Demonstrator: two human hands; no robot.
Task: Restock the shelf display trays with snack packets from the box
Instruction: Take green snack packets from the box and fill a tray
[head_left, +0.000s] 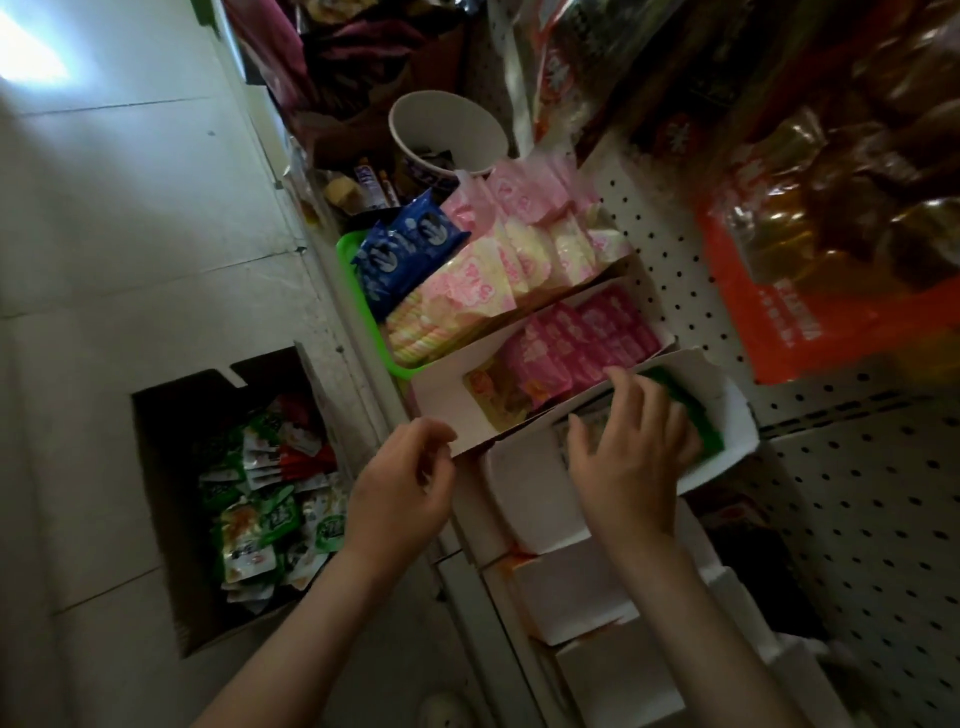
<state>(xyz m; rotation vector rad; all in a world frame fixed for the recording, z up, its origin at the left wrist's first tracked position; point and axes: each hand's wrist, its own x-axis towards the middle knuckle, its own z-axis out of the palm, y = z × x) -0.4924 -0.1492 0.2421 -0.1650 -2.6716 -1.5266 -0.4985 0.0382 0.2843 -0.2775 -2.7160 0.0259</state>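
Snack packets (265, 499), green and white: where do they lie?

Heaped in the open cardboard box (171, 467) on the floor (130, 234), just beside the shelf's (379, 395) front edge. A few green packets (696, 415) sit at the back of a white display tray (732, 431), against the pegboard (675, 249).

And the hands?

Right hand (634, 457) is in that tray, fingers spread over the green packets. Left hand (400, 488) is loosely curled at the front corner of the neighbouring tray (441, 405) of pink packets (571, 338), gripping nothing I can see.

Any room?

The front part of the display tray shows bare white card. More white trays (571, 587) line the shelf beside it.
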